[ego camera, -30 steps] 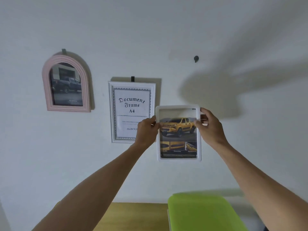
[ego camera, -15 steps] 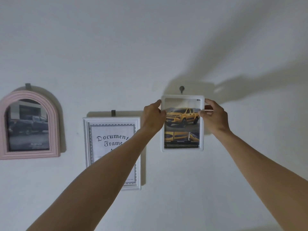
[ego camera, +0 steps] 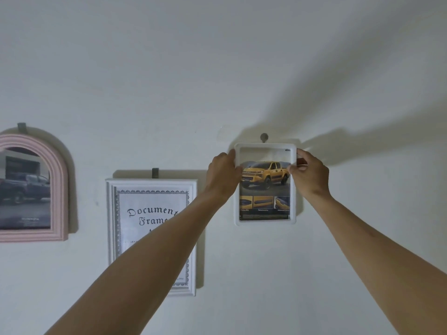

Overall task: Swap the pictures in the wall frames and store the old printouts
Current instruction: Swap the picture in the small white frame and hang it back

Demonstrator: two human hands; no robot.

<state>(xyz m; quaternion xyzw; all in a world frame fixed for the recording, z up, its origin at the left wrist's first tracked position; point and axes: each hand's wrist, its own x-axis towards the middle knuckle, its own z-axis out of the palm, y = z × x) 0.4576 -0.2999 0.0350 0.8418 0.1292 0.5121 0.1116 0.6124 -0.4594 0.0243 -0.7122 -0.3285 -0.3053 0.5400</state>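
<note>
A small white frame (ego camera: 265,220) with a yellow pickup picture is held flat against the wall, its top edge just under a grey wall hook (ego camera: 264,137). My left hand (ego camera: 223,174) grips the frame's upper left side. Gripping the upper right side is my right hand (ego camera: 308,171). To the left hangs a white document frame (ego camera: 116,213) with a "Document Frame" insert, partly hidden by my left forearm. A pink arched frame (ego camera: 59,180) with a dark pickup picture hangs at the far left.
The white wall fills the view, with arm shadows spreading to the upper right. Each of the two left frames hangs from a small grey hook (ego camera: 155,172).
Both hands raised the small white frame up the wall to the hook. The view tilted up, so the table and green object at the bottom dropped out of sight.
</note>
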